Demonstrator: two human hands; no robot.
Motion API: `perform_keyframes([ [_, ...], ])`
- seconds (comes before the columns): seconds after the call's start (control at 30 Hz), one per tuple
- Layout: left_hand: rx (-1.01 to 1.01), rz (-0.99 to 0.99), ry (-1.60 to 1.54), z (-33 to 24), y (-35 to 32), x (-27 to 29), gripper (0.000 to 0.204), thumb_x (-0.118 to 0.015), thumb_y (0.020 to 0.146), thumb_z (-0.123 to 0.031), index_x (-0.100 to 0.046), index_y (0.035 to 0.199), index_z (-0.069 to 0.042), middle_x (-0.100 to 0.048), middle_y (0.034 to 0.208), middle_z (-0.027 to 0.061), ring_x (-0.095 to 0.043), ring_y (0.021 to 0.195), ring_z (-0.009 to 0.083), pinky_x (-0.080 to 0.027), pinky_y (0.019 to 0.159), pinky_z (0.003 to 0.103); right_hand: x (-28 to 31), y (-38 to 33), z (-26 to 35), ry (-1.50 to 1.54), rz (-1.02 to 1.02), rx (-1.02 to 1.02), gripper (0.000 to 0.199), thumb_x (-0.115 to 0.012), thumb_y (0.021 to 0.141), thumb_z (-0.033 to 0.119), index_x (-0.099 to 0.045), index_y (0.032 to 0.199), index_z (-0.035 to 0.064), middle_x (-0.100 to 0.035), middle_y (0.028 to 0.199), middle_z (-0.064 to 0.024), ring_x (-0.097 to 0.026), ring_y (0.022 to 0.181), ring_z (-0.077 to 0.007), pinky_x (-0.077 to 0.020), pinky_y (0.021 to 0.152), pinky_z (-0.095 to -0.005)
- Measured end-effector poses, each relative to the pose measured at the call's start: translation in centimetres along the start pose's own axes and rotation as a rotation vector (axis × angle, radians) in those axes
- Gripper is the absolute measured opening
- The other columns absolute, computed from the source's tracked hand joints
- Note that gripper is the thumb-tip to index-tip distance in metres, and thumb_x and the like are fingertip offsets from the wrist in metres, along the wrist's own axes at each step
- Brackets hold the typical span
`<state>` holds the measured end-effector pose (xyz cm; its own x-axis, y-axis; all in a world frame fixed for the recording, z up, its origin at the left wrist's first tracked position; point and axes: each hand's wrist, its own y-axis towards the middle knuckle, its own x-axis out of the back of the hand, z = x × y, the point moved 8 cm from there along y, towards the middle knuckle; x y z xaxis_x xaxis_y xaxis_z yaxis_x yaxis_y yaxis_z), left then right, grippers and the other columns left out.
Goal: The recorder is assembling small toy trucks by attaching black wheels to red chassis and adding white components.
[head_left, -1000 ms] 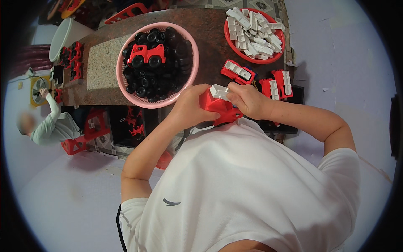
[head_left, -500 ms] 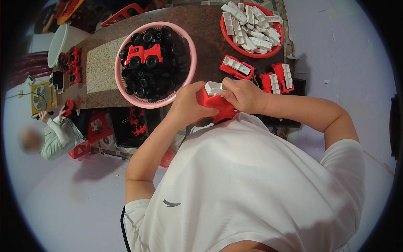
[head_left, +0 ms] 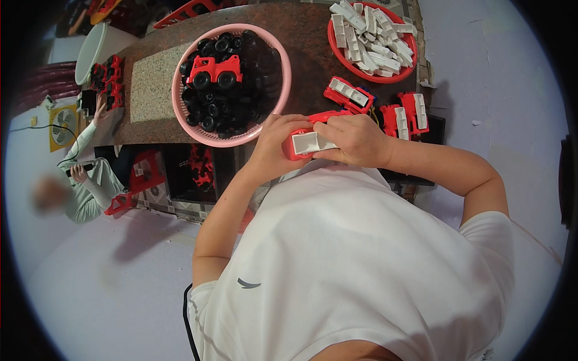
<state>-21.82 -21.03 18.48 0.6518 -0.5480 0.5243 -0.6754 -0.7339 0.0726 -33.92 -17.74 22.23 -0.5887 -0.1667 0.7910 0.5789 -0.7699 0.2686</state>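
Note:
Close to my chest, both hands are closed around a red toy truck body (head_left: 327, 115). A white trough-shaped plastic piece (head_left: 306, 143) lies along its upper side. My left hand (head_left: 272, 144) wraps the left end, thumb hidden from view. From the right, my right hand (head_left: 360, 142) covers much of the white piece with its fingers pressed onto it. Just beyond that hand sit red toy trucks (head_left: 349, 95) carrying similar white pieces. The truck's underside is hidden.
A pink basket (head_left: 285, 84) of black toy wheels stands left of centre, with a red wheeled truck body (head_left: 215, 73) on top. A red basin (head_left: 413, 59) of white pieces is at the back right. A co-worker (head_left: 96, 180) sits far left near red truck bodies (head_left: 114, 84).
The truck in my hands has been turned, so more of the white piece shows lengthwise. My right hand now lies flatter over it. The co-worker's arm has reached toward the table.

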Motion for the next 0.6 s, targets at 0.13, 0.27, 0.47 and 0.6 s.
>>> perform_keyframes([
  [0.13, 0.002, 0.031, 0.028, 0.2, 0.0, -0.6, 0.057, -0.080, 0.055, -0.011, -0.062, 0.109, -0.009, -0.058, 0.119, 0.0079, -0.049, 0.105, 0.0298, -0.040, 0.094, 0.040, 0.5, 0.1, 0.4, -0.090, 0.043, 0.028, 0.041, -0.072, 0.077, 0.034, -0.056, 0.097, 0.0031, -0.051, 0.072, -0.0064, -0.057, 0.063, -0.0215, -0.0458, 0.054, -0.0342],
  [0.27, -0.014, 0.040, -0.003, 0.0, 0.4, -1.4, 0.057, -0.080, 0.055, -0.011, -0.062, 0.109, -0.008, -0.058, 0.120, 0.0082, -0.049, 0.104, 0.0299, -0.041, 0.093, 0.040, 0.7, -0.2, 0.4, -0.157, 0.127, 0.016, 0.041, -0.071, 0.079, 0.035, -0.056, 0.098, 0.0022, -0.051, 0.070, -0.0060, -0.058, 0.064, -0.0205, -0.0456, 0.053, -0.0331],
  [0.47, 0.027, 0.125, 0.021, 0.6, 0.9, -2.2, 0.058, -0.080, 0.055, -0.011, -0.062, 0.110, -0.008, -0.058, 0.119, 0.0083, -0.049, 0.103, 0.0301, -0.041, 0.093, 0.039, 0.3, -0.4, -0.1, -0.204, 0.221, -0.040, 0.037, -0.066, 0.081, 0.038, -0.056, 0.087, 0.0030, -0.058, 0.073, -0.0088, -0.063, 0.066, -0.0240, -0.0501, 0.057, -0.0332],
  [0.6, 0.031, 0.170, 0.010, 1.3, 1.0, -2.3, 0.058, -0.080, 0.055, -0.011, -0.062, 0.109, -0.008, -0.058, 0.119, 0.0083, -0.049, 0.103, 0.0303, -0.041, 0.093, 0.039, -0.2, -0.1, -0.2, -0.253, 0.234, -0.027, 0.037, -0.066, 0.081, 0.039, -0.056, 0.083, 0.0033, -0.057, 0.069, -0.0081, -0.062, 0.061, -0.0242, -0.0494, 0.054, -0.0327],
])
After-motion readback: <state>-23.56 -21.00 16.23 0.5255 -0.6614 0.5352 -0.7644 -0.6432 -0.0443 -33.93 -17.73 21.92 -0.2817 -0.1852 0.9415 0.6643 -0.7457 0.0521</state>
